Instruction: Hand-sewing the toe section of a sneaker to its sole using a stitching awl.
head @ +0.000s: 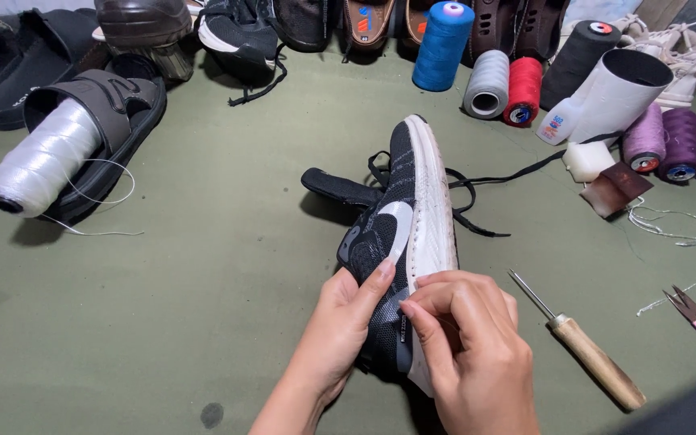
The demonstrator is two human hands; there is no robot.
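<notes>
Near the middle, left hand [346,322] and right hand [469,346] both grip the black sneaker [400,234], awl [586,346] just right

Awl [582,344] beside right hand [469,354]

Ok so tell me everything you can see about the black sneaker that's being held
The sneaker is black knit-looking fabric with a grey curved mark on its side and a thick white sole, which looks scuffed, with a row of small holes or stitches along its edge. It is tipped on its side, heel end nearest the camera. Its tongue is pulled out to the left and black laces trail loose on the green surface. The left hand grips the upper; the right hand pinches the sole edge.
</notes>
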